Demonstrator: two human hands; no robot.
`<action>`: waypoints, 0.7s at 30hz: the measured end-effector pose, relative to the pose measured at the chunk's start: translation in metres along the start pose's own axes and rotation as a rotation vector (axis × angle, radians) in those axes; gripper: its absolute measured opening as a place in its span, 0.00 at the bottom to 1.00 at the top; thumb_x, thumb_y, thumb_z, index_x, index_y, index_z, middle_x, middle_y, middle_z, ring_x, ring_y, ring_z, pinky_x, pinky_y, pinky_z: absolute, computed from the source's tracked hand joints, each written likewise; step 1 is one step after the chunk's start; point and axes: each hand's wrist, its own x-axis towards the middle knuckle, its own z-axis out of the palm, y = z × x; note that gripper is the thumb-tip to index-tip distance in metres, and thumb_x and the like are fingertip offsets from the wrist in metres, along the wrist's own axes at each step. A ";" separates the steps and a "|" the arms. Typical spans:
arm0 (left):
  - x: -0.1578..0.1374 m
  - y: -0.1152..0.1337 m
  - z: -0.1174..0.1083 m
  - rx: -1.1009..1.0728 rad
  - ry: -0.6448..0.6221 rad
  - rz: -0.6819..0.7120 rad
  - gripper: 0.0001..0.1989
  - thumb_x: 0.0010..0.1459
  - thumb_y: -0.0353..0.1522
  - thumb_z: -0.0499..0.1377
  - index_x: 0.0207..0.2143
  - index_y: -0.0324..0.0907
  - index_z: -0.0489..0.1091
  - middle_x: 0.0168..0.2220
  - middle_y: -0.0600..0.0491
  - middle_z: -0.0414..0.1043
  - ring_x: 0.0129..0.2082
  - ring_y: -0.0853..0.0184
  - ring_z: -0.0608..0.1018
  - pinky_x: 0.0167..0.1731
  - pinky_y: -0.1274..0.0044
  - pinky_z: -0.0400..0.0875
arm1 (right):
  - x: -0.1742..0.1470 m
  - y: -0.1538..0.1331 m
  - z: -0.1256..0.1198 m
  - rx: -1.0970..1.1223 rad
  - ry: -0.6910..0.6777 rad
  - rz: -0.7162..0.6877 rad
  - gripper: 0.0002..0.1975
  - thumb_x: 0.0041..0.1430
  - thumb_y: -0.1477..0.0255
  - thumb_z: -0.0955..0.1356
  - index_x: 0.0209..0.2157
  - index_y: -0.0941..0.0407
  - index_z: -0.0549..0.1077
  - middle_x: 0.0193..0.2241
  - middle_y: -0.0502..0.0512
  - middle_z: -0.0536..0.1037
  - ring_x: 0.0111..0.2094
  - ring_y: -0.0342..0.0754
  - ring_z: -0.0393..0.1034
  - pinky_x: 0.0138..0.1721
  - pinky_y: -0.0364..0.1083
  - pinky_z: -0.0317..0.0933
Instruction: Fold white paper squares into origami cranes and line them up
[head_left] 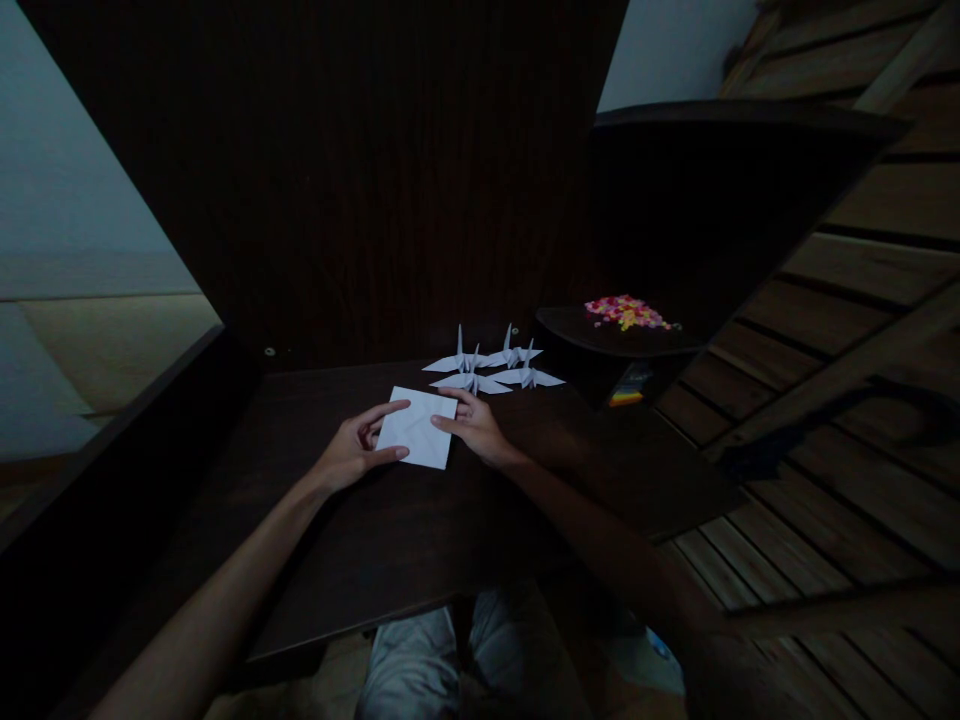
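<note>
A white square of paper (pixel 421 432) with faint crease lines is held between both hands above the dark desk (pixel 337 560). My left hand (pixel 358 442) grips its left side, thumb and a finger lying on the top face and the other fingers curled at the edge. At the right edge, my right hand (pixel 474 424) pinches the sheet with the thumb on top and fingers behind. Just beyond the paper stand several folded white paper cranes (pixel 471 380), grouped close together with wings spread.
A small corner shelf (pixel 592 342) at the right carries a pile of pink, red and yellow bits (pixel 627 312). Below it is a colourful striped item (pixel 628 385). A dark back panel (pixel 360 200) rises behind the cranes. Wooden slats (pixel 847 500) line the right side.
</note>
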 end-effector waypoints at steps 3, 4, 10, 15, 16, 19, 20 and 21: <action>0.000 0.001 0.000 -0.014 0.044 0.021 0.42 0.40 0.31 0.69 0.59 0.38 0.59 0.49 0.43 0.72 0.43 0.58 0.76 0.43 0.67 0.71 | 0.000 -0.001 0.001 0.034 -0.007 0.063 0.32 0.32 0.71 0.78 0.43 0.57 0.69 0.27 0.50 0.78 0.29 0.46 0.74 0.35 0.46 0.68; 0.000 0.002 0.000 -0.016 0.046 0.023 0.43 0.40 0.31 0.69 0.59 0.38 0.59 0.49 0.43 0.72 0.43 0.58 0.76 0.43 0.67 0.70 | 0.000 -0.001 0.001 0.036 0.008 0.063 0.32 0.31 0.71 0.78 0.43 0.57 0.70 0.26 0.49 0.77 0.28 0.46 0.74 0.34 0.46 0.68; 0.000 0.004 0.000 0.030 0.029 0.036 0.39 0.43 0.33 0.68 0.58 0.39 0.61 0.42 0.47 0.74 0.35 0.65 0.75 0.34 0.74 0.69 | 0.001 0.000 0.000 0.059 0.051 0.083 0.22 0.34 0.67 0.77 0.35 0.58 0.73 0.24 0.51 0.77 0.27 0.45 0.72 0.31 0.45 0.66; -0.001 0.001 -0.006 0.181 0.036 0.038 0.29 0.47 0.34 0.66 0.53 0.36 0.68 0.17 0.62 0.59 0.17 0.77 0.57 0.18 0.82 0.50 | 0.001 0.001 -0.001 0.057 0.029 0.114 0.18 0.40 0.59 0.74 0.26 0.59 0.75 0.25 0.54 0.77 0.27 0.45 0.71 0.28 0.43 0.62; -0.001 0.000 -0.007 0.193 0.024 0.032 0.29 0.48 0.35 0.66 0.53 0.36 0.68 0.15 0.63 0.54 0.16 0.77 0.54 0.17 0.82 0.47 | 0.001 0.000 -0.001 0.058 0.029 0.110 0.18 0.41 0.58 0.73 0.26 0.59 0.75 0.25 0.54 0.77 0.26 0.44 0.70 0.27 0.43 0.62; -0.001 0.000 -0.007 0.199 -0.026 -0.001 0.32 0.49 0.36 0.64 0.57 0.36 0.64 0.15 0.64 0.49 0.16 0.77 0.51 0.17 0.81 0.43 | 0.001 -0.003 -0.002 0.066 0.041 0.092 0.19 0.42 0.56 0.72 0.25 0.59 0.75 0.23 0.52 0.75 0.25 0.43 0.69 0.26 0.42 0.60; -0.001 -0.001 -0.007 0.202 -0.040 -0.013 0.34 0.50 0.36 0.64 0.58 0.36 0.62 0.15 0.65 0.49 0.16 0.77 0.51 0.17 0.81 0.43 | 0.000 -0.004 -0.001 0.069 0.047 0.085 0.19 0.41 0.56 0.73 0.25 0.59 0.75 0.23 0.52 0.75 0.25 0.42 0.68 0.26 0.42 0.60; -0.001 -0.001 -0.007 0.204 -0.049 -0.018 0.34 0.50 0.36 0.64 0.59 0.36 0.60 0.15 0.65 0.48 0.16 0.77 0.50 0.17 0.81 0.43 | 0.000 -0.005 -0.001 0.071 0.054 0.080 0.19 0.41 0.56 0.73 0.25 0.59 0.75 0.23 0.52 0.75 0.25 0.42 0.68 0.25 0.41 0.60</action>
